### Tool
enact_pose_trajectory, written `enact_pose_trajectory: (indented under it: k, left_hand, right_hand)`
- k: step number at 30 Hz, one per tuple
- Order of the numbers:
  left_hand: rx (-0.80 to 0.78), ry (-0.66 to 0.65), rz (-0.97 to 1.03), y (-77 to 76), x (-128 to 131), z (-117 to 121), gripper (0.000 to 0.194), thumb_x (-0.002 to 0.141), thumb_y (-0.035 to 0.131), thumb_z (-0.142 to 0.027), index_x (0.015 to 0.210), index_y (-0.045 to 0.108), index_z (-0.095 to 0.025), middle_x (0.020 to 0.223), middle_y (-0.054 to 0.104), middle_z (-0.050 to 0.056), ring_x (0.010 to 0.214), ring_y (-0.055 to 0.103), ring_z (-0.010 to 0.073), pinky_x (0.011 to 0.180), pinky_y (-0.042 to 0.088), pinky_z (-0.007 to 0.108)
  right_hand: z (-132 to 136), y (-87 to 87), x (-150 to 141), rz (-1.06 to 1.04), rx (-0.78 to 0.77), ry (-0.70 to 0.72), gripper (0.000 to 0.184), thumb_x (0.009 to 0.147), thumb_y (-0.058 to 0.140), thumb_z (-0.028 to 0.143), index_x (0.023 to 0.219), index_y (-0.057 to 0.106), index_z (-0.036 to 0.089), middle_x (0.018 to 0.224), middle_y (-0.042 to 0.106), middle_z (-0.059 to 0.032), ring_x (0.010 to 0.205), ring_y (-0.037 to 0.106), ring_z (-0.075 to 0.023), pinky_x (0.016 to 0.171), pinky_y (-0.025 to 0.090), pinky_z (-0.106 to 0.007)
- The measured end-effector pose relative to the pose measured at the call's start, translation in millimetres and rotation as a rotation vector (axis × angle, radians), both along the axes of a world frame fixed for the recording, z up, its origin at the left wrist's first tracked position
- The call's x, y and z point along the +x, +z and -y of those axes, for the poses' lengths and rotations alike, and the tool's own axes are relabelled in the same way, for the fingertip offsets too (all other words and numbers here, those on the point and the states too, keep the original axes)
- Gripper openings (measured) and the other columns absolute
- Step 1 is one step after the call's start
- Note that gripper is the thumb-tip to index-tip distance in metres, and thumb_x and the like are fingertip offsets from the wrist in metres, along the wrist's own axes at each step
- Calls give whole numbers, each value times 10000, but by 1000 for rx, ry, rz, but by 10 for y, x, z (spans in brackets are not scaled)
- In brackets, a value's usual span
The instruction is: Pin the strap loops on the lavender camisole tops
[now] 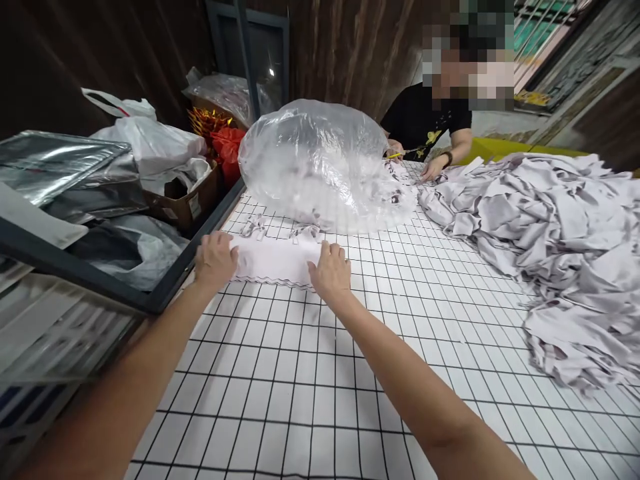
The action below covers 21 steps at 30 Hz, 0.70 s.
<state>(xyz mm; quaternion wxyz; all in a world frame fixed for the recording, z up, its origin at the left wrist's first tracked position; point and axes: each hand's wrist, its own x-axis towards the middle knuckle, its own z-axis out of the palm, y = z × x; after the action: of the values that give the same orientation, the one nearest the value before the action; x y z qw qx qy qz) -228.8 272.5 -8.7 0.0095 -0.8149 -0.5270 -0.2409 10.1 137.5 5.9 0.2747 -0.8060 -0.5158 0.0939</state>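
A pale pinkish-white fabric piece point(275, 261) with a wavy lower edge lies across the checked tabletop point(300, 373). My left hand point(216, 260) is closed at its left end, thumb toward the cloth. At the right end my right hand point(331, 270) grips the cloth with bent fingers, thumb pointing inward. The fabric is stretched flat between both hands. Small twisted strips point(305, 231) show along its far edge. Just beyond stands a large puffed-up clear plastic bag point(320, 167) with pale contents low inside.
A big heap of pale fabric pieces point(550, 227) covers the table's right side. Across the table, a person in a black top point(425, 117) has both hands near the bag. To the left, a dark metal frame point(165, 287) borders a cardboard box point(193, 200) and plastic bags point(150, 143).
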Motion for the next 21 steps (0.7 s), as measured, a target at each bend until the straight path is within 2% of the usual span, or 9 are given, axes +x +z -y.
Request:
enact_pose_trajectory:
  k: [2,5,9,12,15,17,18,21]
  left_hand:
    - [-25,-125,-42,-68,158,-16,274,886,438,-231,1117,559,-148,1221,562,137,1165,483,286,1016,384,412]
    - [-58,-208,-113,-129,342,-130,260,899,420,-230,1079,592,-155,1143,594,125,1088,518,268,967,422,385]
    - [-117,-208,-182,-72,482,-427,268,901,456,-285,1084,635,-204,1161,595,93,1110,516,261,983,414,394]
    - [-178,-100,-212,53,522,-713,289,878,501,-310,1115,642,-226,1198,576,101,1150,510,289,980,414,431]
    - [-217,141,-212,214,459,-893,366,842,544,-313,1150,609,-127,1241,525,216,1169,487,404,901,438,533]
    - [-217,235,-202,314,432,-836,413,836,551,-309,1172,569,-70,1249,502,269,1160,482,446,857,447,556]
    - [-209,231,-193,346,457,-747,415,844,543,-304,1184,552,-66,1251,503,265,1157,487,440,856,450,546]
    - [-134,60,-126,287,781,-359,336,917,460,-286,1196,526,-112,1304,495,190,1208,468,379,913,437,513]
  right_hand:
    - [-71,-38,-74,235,55,165,525,919,506,353,1392,389,160,1395,445,-182,1282,371,-328,984,370,-502]
    - [-215,-160,-122,318,4,369,463,951,441,391,1362,453,177,1434,430,-143,1329,328,-306,1016,347,-467]
    - [-290,-326,-129,316,-39,426,482,970,376,449,1394,445,231,1483,385,-111,1360,312,-281,1081,271,-451]
    - [-267,-379,-116,308,-40,434,507,973,348,479,1424,420,259,1506,359,-100,1379,296,-272,1102,240,-441]
    - [-287,-383,-82,284,-49,452,525,972,340,491,1436,414,257,1524,342,-99,1407,263,-278,1116,221,-442]
    - [-296,-364,-69,250,-55,450,537,971,340,494,1442,408,246,1537,327,-106,1421,245,-286,1124,211,-457]
    - [-282,-346,-78,227,-59,446,541,969,342,497,1440,410,240,1540,324,-112,1423,244,-291,1127,208,-468]
    - [-231,-293,-161,154,-48,468,544,950,360,534,1397,450,238,1524,356,-116,1411,278,-292,1129,222,-495]
